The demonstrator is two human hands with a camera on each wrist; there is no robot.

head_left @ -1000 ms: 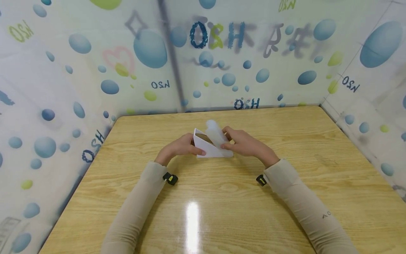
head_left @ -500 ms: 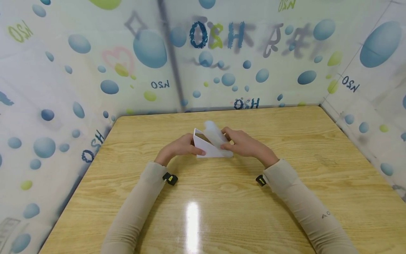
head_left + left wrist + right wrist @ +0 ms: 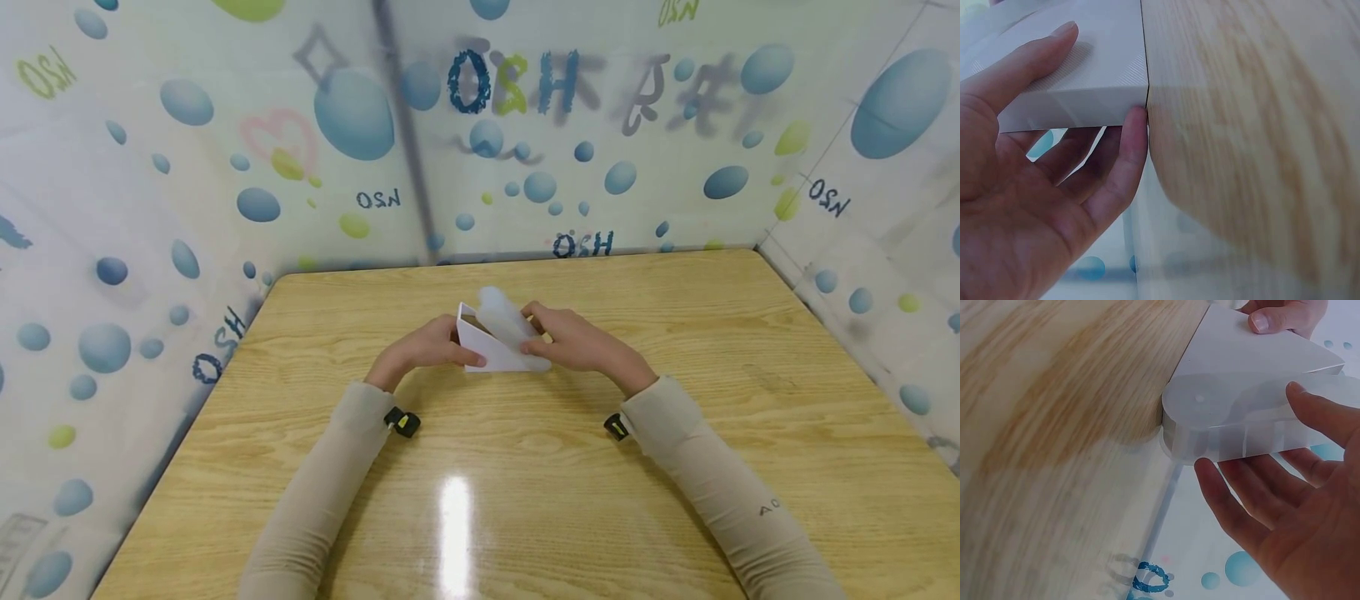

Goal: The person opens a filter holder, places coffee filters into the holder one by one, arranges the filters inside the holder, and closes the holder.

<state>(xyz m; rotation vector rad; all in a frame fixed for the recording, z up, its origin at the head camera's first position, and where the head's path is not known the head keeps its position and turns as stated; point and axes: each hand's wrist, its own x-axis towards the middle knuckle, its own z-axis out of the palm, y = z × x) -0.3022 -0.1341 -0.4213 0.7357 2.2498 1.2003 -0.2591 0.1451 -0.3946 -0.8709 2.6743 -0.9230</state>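
Observation:
A white box [image 3: 486, 348] with a slanted open top and a brownish inside stands on the table. My left hand [image 3: 429, 342] grips its left end, thumb on the near face; in the left wrist view the fingers lie against the box's far side. A translucent plastic case [image 3: 501, 317] with rounded ends leans along the slanted opening. My right hand [image 3: 576, 335] holds this case between thumb and fingers at the box's right side. Seen from the right wrist, the case [image 3: 1210, 403] has upright dividing lines and overlaps the white box's edge. Its lower part inside the box is hidden.
The light wooden table [image 3: 525, 475] stretches around both hands. Behind it and at the sides hangs a white cloth [image 3: 645, 208] printed with blue and green drops. Black straps [image 3: 405, 422] sit at both wrists.
The translucent case has tilted and shifted slightly left and down over the box opening, with my right hand moving a little along. My left hand and the box have stayed almost still.

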